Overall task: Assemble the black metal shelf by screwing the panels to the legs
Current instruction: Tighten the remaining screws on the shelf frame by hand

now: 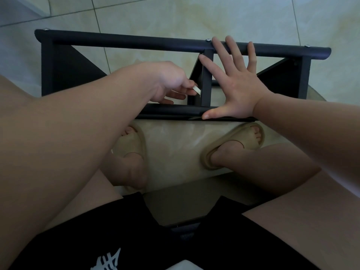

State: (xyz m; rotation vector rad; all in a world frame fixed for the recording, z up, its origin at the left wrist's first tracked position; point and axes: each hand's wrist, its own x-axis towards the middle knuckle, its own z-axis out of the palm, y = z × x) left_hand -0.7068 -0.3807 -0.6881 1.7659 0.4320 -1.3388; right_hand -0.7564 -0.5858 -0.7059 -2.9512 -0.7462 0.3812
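Observation:
The black metal shelf (120,42) lies on its side on the tiled floor in front of me, its far leg running left to right with three silver screws in it. My right hand (235,84) is spread flat over the middle, fingers straight, fingertips on the far leg and thumb on the near leg (175,111). My left hand (171,82) reaches in beside the middle panel (206,78) and pinches a small pale flat tool (197,90) against that panel. What the tool's tip touches is hidden.
My feet in beige slippers (233,145) stand on the floor just below the near leg. My knees and black shorts (120,230) fill the bottom of the view. Pale floor tiles (175,16) extend beyond the shelf.

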